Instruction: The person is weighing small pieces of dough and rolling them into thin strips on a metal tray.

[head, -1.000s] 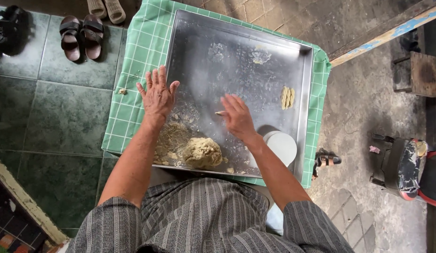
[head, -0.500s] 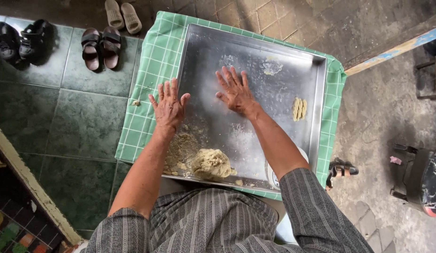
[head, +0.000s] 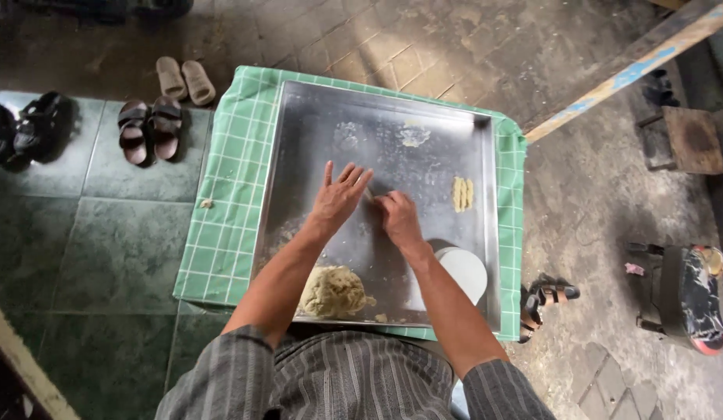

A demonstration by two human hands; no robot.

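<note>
Dough is what you are working on the metal tray point(head: 299, 140); a thin piece lies between your two hands near the tray's middle, mostly hidden, so I cannot tell its shape; press unevenly and it may tear or smear onto the metal. Your left hand point(head: 338, 198) lies flat, fingers spread and released; your right hand point(head: 398, 220) is curled, fingers bent down over that piece. The big dough lump point(head: 334, 291) sits near the front edge, beside your left forearm; a careless elbow could nudge it off.
</note>
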